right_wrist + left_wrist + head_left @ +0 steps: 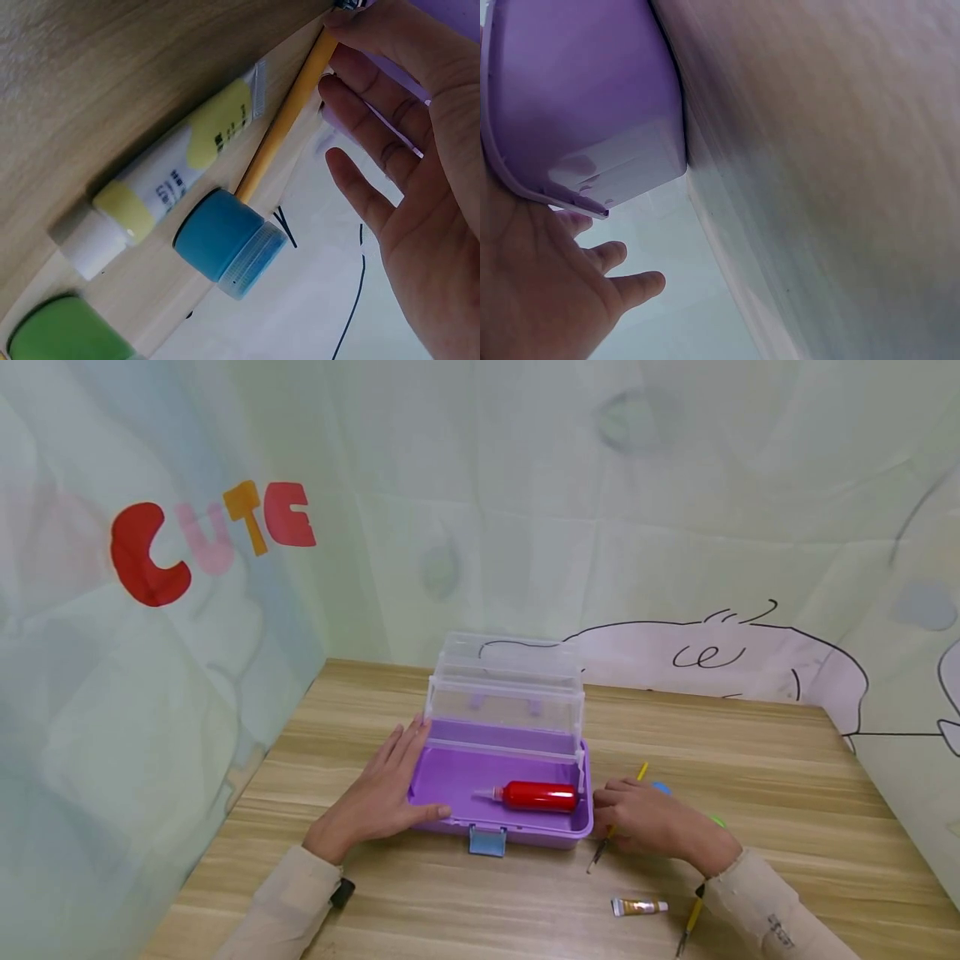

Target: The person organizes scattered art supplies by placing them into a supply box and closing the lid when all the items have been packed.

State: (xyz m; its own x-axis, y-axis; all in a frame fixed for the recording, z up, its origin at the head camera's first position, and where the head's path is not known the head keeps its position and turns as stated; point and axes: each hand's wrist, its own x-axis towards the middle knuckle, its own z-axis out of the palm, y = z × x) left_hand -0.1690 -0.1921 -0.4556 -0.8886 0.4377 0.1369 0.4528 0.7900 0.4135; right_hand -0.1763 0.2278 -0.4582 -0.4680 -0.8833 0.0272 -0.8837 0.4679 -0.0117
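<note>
One straight-fingered left hand point(382, 793) likely steadies the purple box point(540, 837); beside it, the right hand point(648, 818) pinches a paintbrush point(289, 112).

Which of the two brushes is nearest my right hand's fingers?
The brush just right of the purple box, at the fingers of the right hand. The other brush lies nearer you, beside the right sleeve.

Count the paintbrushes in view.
2. One paintbrush is at the right hand, beside the purple box; another paintbrush is by the right sleeve. More may be hidden.
</note>
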